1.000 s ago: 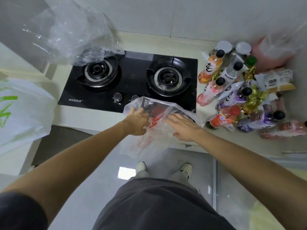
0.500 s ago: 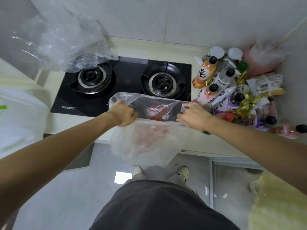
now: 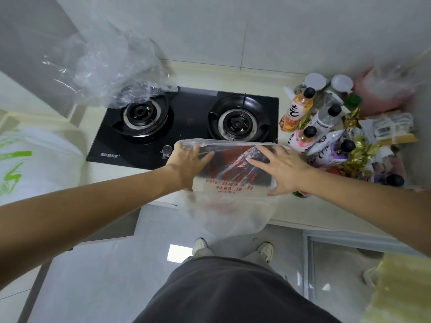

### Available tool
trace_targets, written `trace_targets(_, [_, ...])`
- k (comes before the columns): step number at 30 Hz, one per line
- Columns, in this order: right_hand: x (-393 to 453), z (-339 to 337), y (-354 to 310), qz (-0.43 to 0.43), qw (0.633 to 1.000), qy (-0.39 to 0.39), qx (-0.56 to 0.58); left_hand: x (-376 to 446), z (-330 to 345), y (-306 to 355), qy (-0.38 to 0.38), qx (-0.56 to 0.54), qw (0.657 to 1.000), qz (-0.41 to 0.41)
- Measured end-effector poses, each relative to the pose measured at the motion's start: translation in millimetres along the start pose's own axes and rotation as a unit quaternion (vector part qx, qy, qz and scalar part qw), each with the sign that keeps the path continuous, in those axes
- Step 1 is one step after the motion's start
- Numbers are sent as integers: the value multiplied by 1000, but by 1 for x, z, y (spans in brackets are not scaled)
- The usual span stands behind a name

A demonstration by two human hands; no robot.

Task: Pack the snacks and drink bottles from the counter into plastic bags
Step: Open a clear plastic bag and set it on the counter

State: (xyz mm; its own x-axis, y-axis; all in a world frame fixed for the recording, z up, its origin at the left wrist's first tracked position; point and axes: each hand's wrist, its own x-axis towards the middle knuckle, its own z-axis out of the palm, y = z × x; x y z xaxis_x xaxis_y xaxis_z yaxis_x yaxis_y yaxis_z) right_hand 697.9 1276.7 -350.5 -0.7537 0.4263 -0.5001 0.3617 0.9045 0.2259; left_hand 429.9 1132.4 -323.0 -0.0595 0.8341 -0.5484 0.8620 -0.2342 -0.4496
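I have both hands on a translucent plastic bag (image 3: 233, 183) with red print, held over the front edge of the table (image 3: 130, 180), its lower part drooping past the edge toward the floor. My left hand (image 3: 186, 163) grips the bag's left rim, fingers curled over the plastic. My right hand (image 3: 282, 170) lies on the bag's right side with the fingers spread flat and the thumb tucked beneath; I cannot tell whether it actually pinches the film.

At 12 o'clock from the bag sits a black two-burner gas stove (image 3: 186, 127), its knob (image 3: 166, 150) just beside my left hand. A crumpled clear bag (image 3: 105, 73) drapes over the left burner at about 10 o'clock. At 3 o'clock the snacks and drinks crowd the table's right end: an orange drink bottle (image 3: 295, 113), a pink drink bottle (image 3: 300, 141), a purple drink bottle (image 3: 331, 155), all black-capped, mixed with gold foil wrappers (image 3: 359, 150). A pink bag (image 3: 382, 94) stands behind them at 2 o'clock. The nearest bottles lie just beside my right wrist. A white bag with green print (image 3: 23, 164) sits at 9 o'clock.
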Motion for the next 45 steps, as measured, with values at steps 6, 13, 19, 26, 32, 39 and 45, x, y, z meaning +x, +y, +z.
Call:
trace_targets(6, [-5,-8,-4,-67,992,-74,77,-6,21,4,21,39,988,147])
trace_targets(13, [-17,0,-10,-92,993,-72,30,-10,47,2,-36,56,990,123])
trace_targets(19, [-17,-14,0,-14,1000,-1,0,-10,26,-4,6,1,1000,4])
trace_targets(26, [-6,-3,-8,59,996,-54,41,-5,10,3,26,16,997,-70])
trace_targets(32, [-6,11,-33,16,992,-99,78,8,39,30,61,35,996,48])
trace_targets(39, [0,41,-38,-11,985,-80,151,12,69,29,45,9,991,123])
trace_targets(45, [2,48,-38,26,992,-24,124,21,79,23,23,-15,998,57])
